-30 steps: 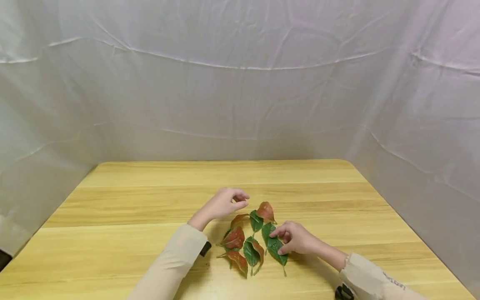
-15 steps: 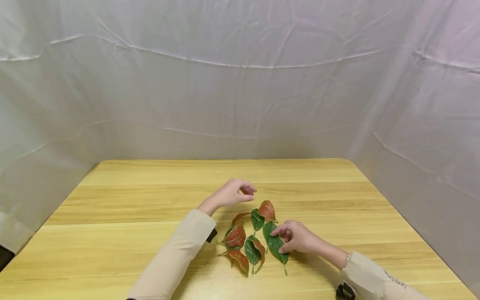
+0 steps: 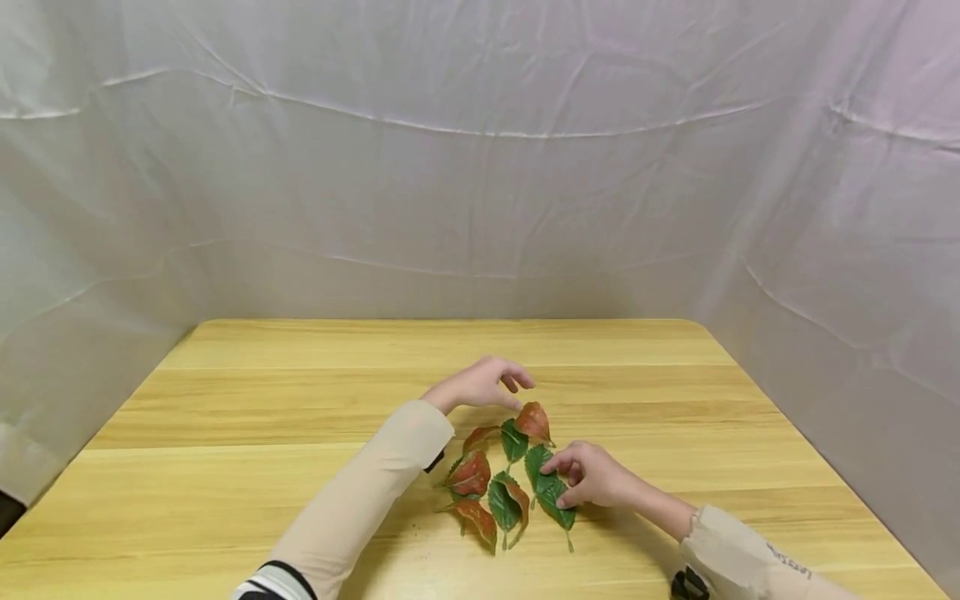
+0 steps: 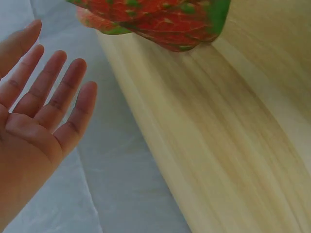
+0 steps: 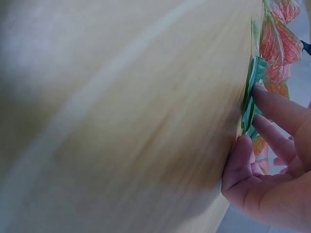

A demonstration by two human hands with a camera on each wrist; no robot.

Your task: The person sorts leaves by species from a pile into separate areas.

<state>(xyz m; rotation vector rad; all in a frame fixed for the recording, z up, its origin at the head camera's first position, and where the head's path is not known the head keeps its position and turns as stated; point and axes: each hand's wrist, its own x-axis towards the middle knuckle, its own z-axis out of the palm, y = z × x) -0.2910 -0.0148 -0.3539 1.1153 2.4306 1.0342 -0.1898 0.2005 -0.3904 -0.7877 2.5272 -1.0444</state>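
Several artificial leaves lie grouped on the wooden table. My left hand hovers at the far side of the group, its thumb close to a red leaf. In the left wrist view its fingers are extended and hold nothing, with a red-and-green leaf beyond them. My right hand rests on the green leaves at the right. Its index fingertip touches a green leaf, and its thumb touches the green leaf just nearer. In the right wrist view these fingertips are spread along the green leaf edge.
More leaves lie left of my right hand: a dark green leaf, a red leaf, a red-brown leaf and a green leaf. The table meets pale hanging sheets at the back and sides.
My left hand has moved right and away over the table, from left of the far red leaf to just above it, and its fingers have spread. The right hand stays in place.
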